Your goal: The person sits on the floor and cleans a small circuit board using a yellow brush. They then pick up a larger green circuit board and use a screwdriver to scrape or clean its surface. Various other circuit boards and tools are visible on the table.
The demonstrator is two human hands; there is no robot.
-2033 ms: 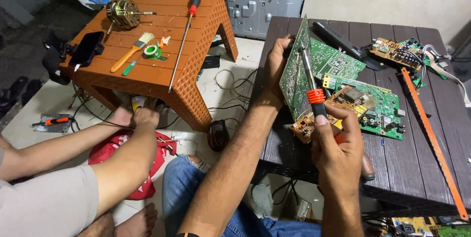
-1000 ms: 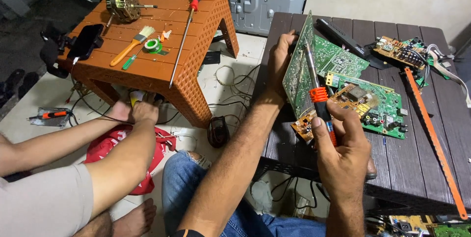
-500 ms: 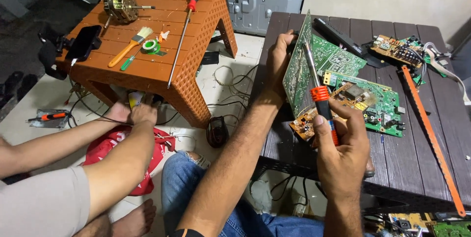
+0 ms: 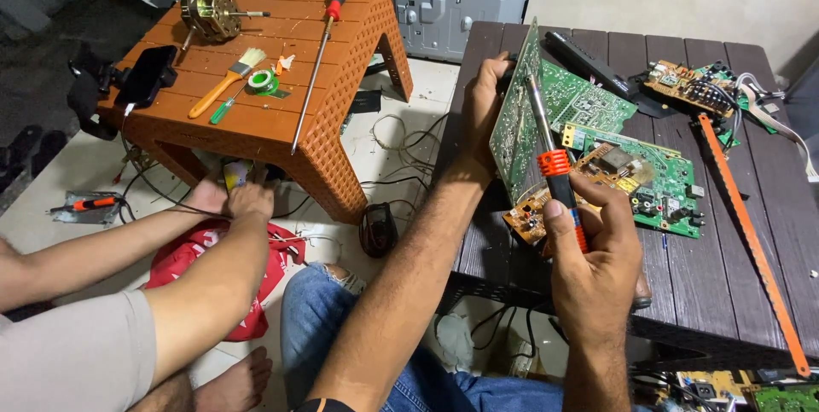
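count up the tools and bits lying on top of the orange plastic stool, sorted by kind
On the orange stool:
Screwdrivers: 2, a long red-handled one and a small green one
Paintbrush: 1
Motor: 1
Phone: 1
Green tape roll: 1
Total: 6
A few tiny orange scraps by the brush are too small to identify.

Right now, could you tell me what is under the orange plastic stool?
Under the stool, another person's hands reach among loose wires on the floor. The stool top hides whatever lies further in.
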